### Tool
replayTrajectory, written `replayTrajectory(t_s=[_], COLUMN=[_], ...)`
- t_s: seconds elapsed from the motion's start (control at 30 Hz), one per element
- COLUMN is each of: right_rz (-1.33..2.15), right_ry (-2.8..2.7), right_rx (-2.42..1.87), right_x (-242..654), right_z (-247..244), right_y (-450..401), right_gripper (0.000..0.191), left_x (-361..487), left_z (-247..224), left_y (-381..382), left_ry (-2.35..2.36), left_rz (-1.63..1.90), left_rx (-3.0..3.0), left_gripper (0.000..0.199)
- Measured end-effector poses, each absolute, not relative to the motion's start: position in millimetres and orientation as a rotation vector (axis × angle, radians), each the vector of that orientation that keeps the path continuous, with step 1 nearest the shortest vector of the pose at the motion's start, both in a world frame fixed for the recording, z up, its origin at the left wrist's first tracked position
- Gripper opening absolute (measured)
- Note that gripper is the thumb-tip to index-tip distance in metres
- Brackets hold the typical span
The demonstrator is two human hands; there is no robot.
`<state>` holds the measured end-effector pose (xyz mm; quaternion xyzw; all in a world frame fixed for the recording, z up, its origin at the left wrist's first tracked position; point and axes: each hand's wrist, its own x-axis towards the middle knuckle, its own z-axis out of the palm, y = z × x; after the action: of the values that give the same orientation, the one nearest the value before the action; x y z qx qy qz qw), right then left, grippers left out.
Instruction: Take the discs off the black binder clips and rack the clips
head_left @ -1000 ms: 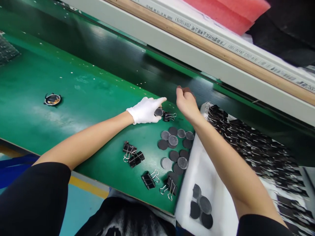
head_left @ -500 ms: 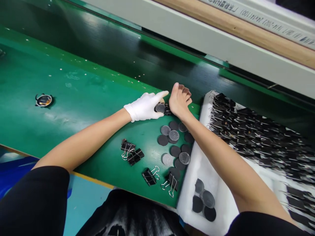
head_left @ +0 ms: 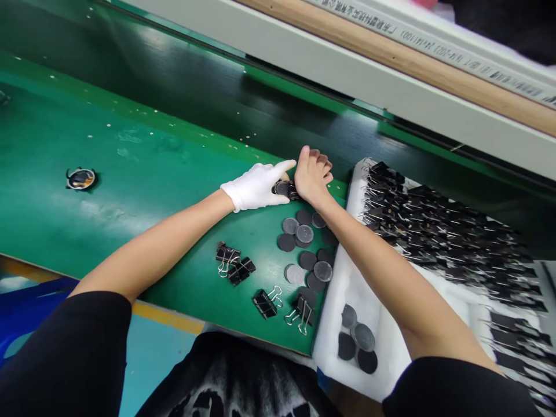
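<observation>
My left hand (head_left: 257, 185), in a white glove, is closed around a round dark watch case (head_left: 282, 188) with a grey disc on it. Its thumb and fingers sit on either side of the case. A black binder clip (head_left: 293, 190) is at the case's right side. The heel of my bare right hand (head_left: 313, 175) touches that clip from the right, while its fingers are raised, loosely bent and hold nothing. Several dark round discs (head_left: 304, 234) lie just below the hands. Nearby are loose binder clips (head_left: 266, 303), some with their wire handles folded out.
To the right stands a white foam tray (head_left: 328, 341) packed with rows of clipped black pieces (head_left: 434, 220); a few discs (head_left: 363, 337) lie in its near corner. Another open watch case (head_left: 81, 179) rests on the green table (head_left: 143, 214) at left. A grey rail (head_left: 304, 75) crosses the back.
The view has shifted slightly, moving the tray and rail leftward in the picture. Both hands stay in nearly the same place at the watch case and clip.
</observation>
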<state>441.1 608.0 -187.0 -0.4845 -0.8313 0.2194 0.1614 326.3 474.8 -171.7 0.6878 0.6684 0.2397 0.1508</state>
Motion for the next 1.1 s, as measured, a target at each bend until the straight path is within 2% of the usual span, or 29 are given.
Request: replayTrajectory(t_s=[0.1,0.23,0.4,0.57,0.63,0.7,0.87,1.0,1.1], right_rz=[0.522,0.296,0.551,0.897,1.08,1.138,0.674,0.847,0.948], right_ry=[-2.349,-2.434,-3.274,-3.541,-3.439,-3.282,-2.961,-3.028,-3.128], right_rx=[-1.32,-1.023,-0.376,-0.042,-0.089,-0.317,-1.05,-1.101,-1.035], right_x=[442,473,548,577,572,563,528,500,492], right_z=[-178,-129,-82,-89,-85,-79,-88,-112,-117], right_y=[604,568,481,451,466,491,564,596,603], right_gripper=[0.06,0.061,0.052,0.031,0.032,0.035,0.035,0.028,0.032], left_x=[328,336,341,329,325,324,335,339,331], left_z=[-169,-164,-158,-157,-157,-155,-138,-121,-118], left_y=[474,467,457,456,456,454,447,438,438], left_ry=[1.95,2.141,2.302,2.042,2.082,2.195,2.406,2.393,2.36], left_rz=[0.634,0.558,0.5,0.325,0.268,0.232,0.092,-0.158,-0.173], left_rx=[2.004,1.983,2.017,2.222,2.213,2.167,1.918,1.769,2.027], left_gripper=[0.081,0.081,0.097,0.077,0.077,0.09,0.12,0.118,0.106])
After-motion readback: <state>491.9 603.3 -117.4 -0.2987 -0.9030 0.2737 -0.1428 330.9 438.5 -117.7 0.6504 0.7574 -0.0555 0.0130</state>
